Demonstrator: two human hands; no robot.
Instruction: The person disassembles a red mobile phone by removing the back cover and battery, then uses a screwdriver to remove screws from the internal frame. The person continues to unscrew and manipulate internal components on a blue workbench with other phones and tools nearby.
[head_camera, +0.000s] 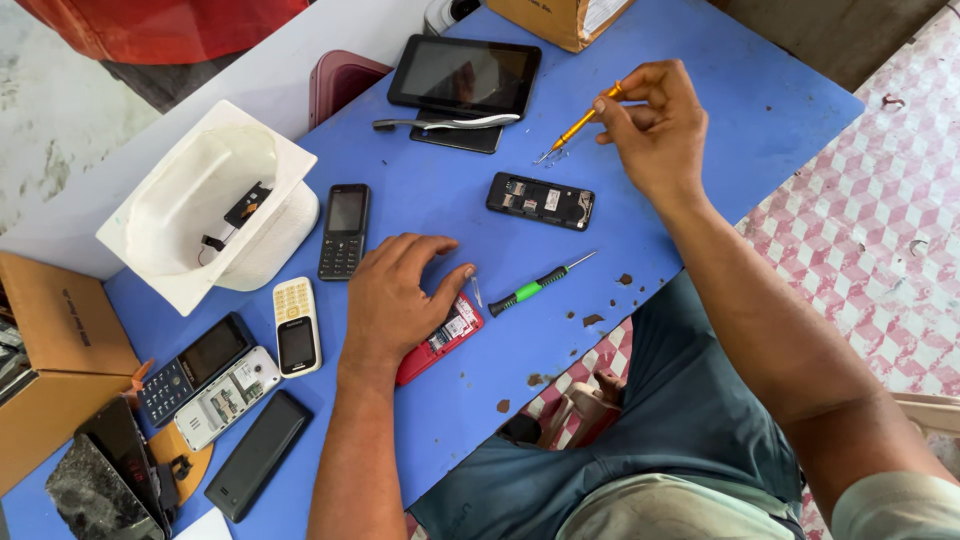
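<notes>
Head view: a red phone (440, 338) is pinned flat on the blue counter (700, 120) by the left hand (395, 300), fingers spread; an orange screwdriver (580, 122) is pinched upright in the right hand (650, 125), clear of the work.

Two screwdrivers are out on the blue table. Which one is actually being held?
The orange-handled screwdriver, pinched in the right hand above the table. The green-and-black screwdriver lies loose on the table beside the left hand, untouched.

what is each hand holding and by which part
The right hand pinches an orange screwdriver by its handle end. The left hand grips nothing; it presses flat on a red phone.
</notes>
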